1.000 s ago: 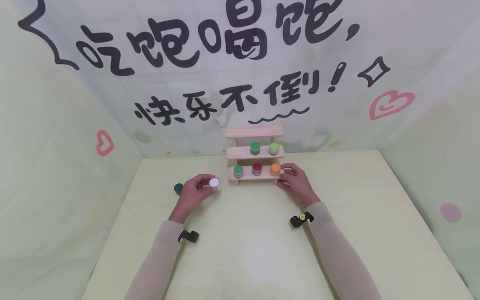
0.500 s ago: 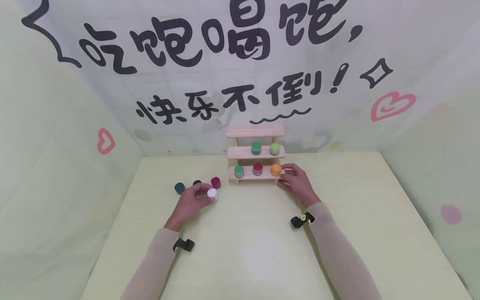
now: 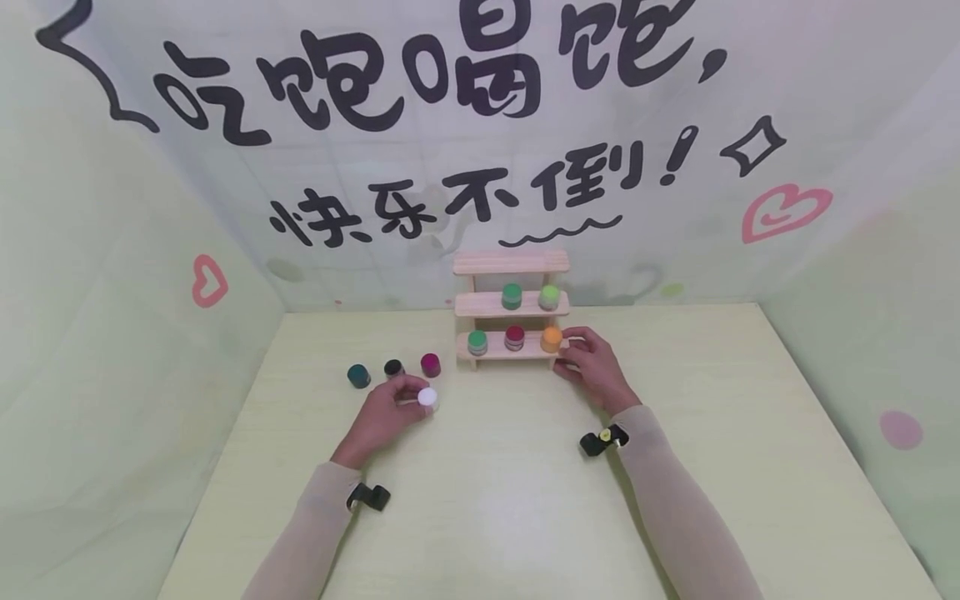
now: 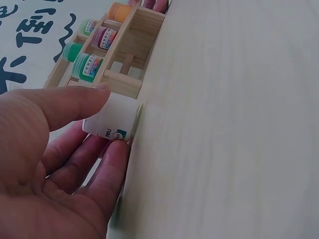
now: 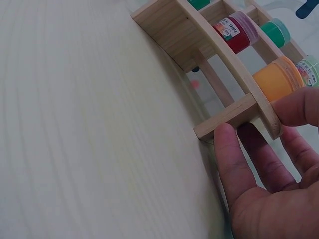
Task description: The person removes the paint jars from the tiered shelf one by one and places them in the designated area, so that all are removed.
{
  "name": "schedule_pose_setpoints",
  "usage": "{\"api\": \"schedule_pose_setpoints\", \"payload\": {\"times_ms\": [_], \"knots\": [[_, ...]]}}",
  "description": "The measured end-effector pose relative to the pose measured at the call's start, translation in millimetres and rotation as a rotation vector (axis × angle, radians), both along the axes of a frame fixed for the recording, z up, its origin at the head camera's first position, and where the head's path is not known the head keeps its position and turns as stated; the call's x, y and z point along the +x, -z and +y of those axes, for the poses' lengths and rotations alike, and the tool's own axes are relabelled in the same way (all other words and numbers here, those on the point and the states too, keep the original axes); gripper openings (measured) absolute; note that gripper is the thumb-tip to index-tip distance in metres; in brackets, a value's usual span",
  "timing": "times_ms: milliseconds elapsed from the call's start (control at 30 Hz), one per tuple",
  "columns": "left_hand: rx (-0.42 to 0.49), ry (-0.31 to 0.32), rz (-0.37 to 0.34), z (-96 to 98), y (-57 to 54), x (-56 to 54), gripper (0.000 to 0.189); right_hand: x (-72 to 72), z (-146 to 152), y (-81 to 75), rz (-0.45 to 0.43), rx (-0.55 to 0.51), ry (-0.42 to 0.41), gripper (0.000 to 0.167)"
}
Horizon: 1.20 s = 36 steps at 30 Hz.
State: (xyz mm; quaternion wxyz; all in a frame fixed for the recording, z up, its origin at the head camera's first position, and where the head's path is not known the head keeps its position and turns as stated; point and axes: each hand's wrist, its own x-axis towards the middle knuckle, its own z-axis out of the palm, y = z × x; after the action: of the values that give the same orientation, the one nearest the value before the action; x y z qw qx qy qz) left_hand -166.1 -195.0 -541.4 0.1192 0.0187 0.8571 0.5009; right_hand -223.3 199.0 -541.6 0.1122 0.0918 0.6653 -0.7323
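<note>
My left hand [image 3: 377,423] pinches a small white paint jar [image 3: 427,399] between thumb and fingers, low over the table. In the left wrist view the white jar [image 4: 113,115] lies tilted in the grip, part of its label showing. On the right, my right hand [image 3: 597,371] holds the end of a three-step wooden rack [image 3: 510,264], thumb by the lowest shelf and fingers at the leg. An orange paint jar [image 5: 275,79] stands beside that thumb. The lowest shelf also bears a green jar [image 3: 477,342] and a dark red jar [image 3: 514,337].
Two more jars, a green one [image 3: 512,296] and a light green one [image 3: 550,297], stand on the middle shelf. Left of the rack, a teal jar [image 3: 358,376], a black jar [image 3: 393,367] and a magenta jar [image 3: 431,365] form a row on the table. A printed cloth [image 3: 375,275] hangs behind.
My left hand has drawn back toward me with the white jar, uncovering the black and magenta jars behind it. The right hand stays at the rack's end.
</note>
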Motion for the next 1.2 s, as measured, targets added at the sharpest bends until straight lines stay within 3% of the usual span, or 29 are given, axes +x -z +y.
{"api": "schedule_pose_setpoints", "payload": {"times_ms": [433,1200], "knots": [[0.015,0.03,0.018,-3.6,8.5,-2.0,0.035,-0.7,0.3,-2.1,-0.007,0.008,-0.01,0.03],[0.003,-0.005,0.003,2.0,0.1,-0.7,0.039,-1.0,0.6,0.1,-0.004,-0.008,0.0,0.027]]}}
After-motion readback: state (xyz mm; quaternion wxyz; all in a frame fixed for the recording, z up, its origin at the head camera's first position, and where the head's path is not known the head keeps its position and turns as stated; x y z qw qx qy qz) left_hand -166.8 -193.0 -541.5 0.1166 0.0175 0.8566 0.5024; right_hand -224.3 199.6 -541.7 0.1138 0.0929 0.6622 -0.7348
